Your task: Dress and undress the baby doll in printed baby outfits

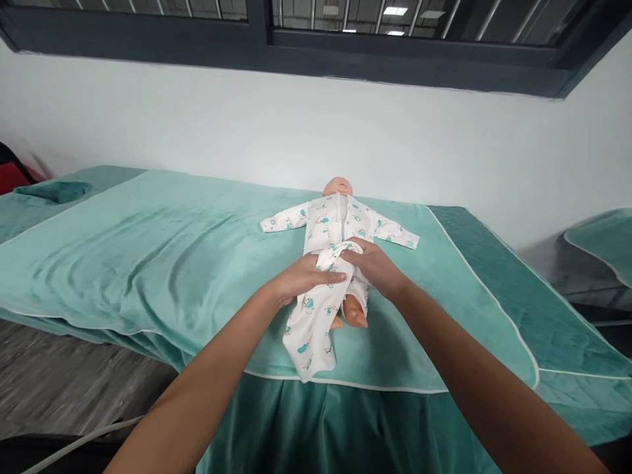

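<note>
Just below the middle of the frame, your right hand (372,263) has its thumb and fingers closed on the bunched upper edge of the white printed trousers (316,313). Beside it on the left, your left hand (313,275) touches the same cloth, its thumb stretched across the front towards your right hand; its other fingers are mostly hidden, so whether they clamp the fabric you cannot tell. One trouser leg slants down to the lower left of your hands and lies flat, while the other is gathered around the doll's leg, with a bare foot (355,314) showing under its cuff and part of a second foot (336,322) just left of that. Above your hands, the doll wears a white printed top (323,224), its sleeves spread out to left and right. The doll's head (338,187) lies at the top, near the white wall (316,125). Under the doll you see a light green cover (197,237) with pale piping, and darker green fabric (326,421) hangs below its front edge. Across the top of the frame runs a dark window frame (316,59) with metal bars behind it.
</note>
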A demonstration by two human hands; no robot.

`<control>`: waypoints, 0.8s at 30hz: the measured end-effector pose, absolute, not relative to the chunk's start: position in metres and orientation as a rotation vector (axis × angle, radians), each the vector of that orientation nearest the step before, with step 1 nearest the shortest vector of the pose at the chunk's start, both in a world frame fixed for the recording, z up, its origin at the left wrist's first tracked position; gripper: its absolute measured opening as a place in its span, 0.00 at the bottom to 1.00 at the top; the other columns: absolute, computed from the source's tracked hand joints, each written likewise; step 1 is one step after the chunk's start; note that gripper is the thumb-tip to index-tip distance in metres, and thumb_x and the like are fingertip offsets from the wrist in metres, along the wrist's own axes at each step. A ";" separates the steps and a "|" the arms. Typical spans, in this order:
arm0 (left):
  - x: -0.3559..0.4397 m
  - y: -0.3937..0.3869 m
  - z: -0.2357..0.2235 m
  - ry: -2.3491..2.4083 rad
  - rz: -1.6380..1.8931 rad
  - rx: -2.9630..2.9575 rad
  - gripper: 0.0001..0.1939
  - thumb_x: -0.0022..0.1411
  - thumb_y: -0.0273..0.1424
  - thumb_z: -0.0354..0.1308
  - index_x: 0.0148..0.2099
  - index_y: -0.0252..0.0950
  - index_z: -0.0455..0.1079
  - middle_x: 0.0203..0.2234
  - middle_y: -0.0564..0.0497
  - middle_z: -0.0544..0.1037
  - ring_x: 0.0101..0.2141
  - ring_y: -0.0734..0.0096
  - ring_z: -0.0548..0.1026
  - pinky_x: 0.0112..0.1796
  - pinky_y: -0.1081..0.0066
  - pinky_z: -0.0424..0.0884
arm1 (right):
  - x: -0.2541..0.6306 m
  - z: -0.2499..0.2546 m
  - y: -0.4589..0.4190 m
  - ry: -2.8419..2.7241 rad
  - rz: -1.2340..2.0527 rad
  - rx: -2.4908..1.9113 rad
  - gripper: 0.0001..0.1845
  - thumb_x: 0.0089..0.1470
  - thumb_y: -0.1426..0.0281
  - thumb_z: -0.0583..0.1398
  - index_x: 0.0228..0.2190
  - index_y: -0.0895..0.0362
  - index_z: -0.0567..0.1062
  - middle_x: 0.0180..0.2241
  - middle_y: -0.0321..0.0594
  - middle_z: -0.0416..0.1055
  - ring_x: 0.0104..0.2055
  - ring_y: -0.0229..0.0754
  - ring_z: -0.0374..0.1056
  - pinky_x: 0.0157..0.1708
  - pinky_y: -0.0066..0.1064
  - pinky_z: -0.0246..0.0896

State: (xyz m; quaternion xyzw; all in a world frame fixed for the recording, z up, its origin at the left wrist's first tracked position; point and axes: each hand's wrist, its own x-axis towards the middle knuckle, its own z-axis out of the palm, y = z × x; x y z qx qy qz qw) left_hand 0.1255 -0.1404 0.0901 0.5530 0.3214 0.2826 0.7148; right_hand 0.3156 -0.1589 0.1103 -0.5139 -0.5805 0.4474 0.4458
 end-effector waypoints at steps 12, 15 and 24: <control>0.144 -0.138 0.077 0.721 1.010 0.943 0.24 0.51 0.48 0.69 0.40 0.34 0.72 0.26 0.52 0.77 0.26 0.72 0.72 0.31 0.71 0.70 | 0.313 0.114 -0.163 -1.825 1.190 -1.375 0.16 0.48 0.57 0.68 0.31 0.57 0.78 0.31 0.34 0.75 0.34 0.41 0.67 0.34 0.30 0.60; 0.146 -0.134 0.081 0.812 1.067 1.125 0.22 0.54 0.49 0.66 0.38 0.34 0.73 0.28 0.53 0.76 0.29 0.72 0.70 0.33 0.72 0.67 | 0.312 0.119 -0.165 -1.810 1.277 -1.307 0.17 0.48 0.59 0.69 0.36 0.57 0.79 0.34 0.36 0.76 0.37 0.43 0.69 0.39 0.31 0.62; 0.154 -0.129 0.073 1.040 1.233 1.540 0.21 0.61 0.49 0.59 0.29 0.36 0.68 0.23 0.55 0.70 0.27 0.72 0.64 0.31 0.72 0.60 | 0.325 0.113 -0.168 -1.473 1.606 -1.033 0.25 0.54 0.55 0.67 0.48 0.56 0.77 0.39 0.42 0.78 0.39 0.46 0.73 0.41 0.35 0.67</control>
